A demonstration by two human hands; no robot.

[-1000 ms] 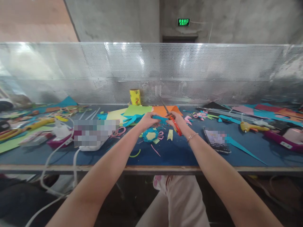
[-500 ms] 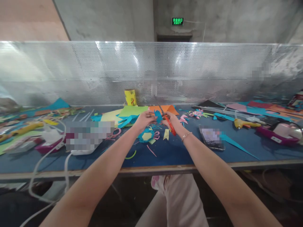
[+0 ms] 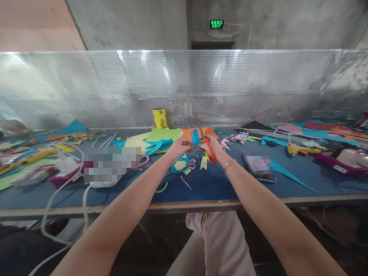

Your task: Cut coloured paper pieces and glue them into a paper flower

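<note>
Above the middle of the blue-covered table, my left hand (image 3: 181, 148) pinches the lower left edge of a small blue piece of paper (image 3: 196, 137). The paper stands upright and looks cut into narrow strips at the top. My right hand (image 3: 212, 145) is closed round the red-orange handles of a pair of scissors (image 3: 211, 151), and its fingertips also reach the paper's right side. The blades point up and away, beside the paper; whether they are apart is hard to make out. Just below my left hand lies a blue paper flower (image 3: 180, 165) with a pale yellow centre.
Green paper (image 3: 162, 134) and orange paper (image 3: 188, 133) lie behind my hands. A phone (image 3: 258, 168) rests to the right, near a yellow glue gun (image 3: 301, 149). White cables (image 3: 47, 214) hang over the left front edge. A perforated metal panel (image 3: 129, 88) closes the table's back.
The blue paper has turned upright and its strips now show above my fingers. The scissors have come up slightly with my right hand, blades still pointing away. The view has shifted a little.
</note>
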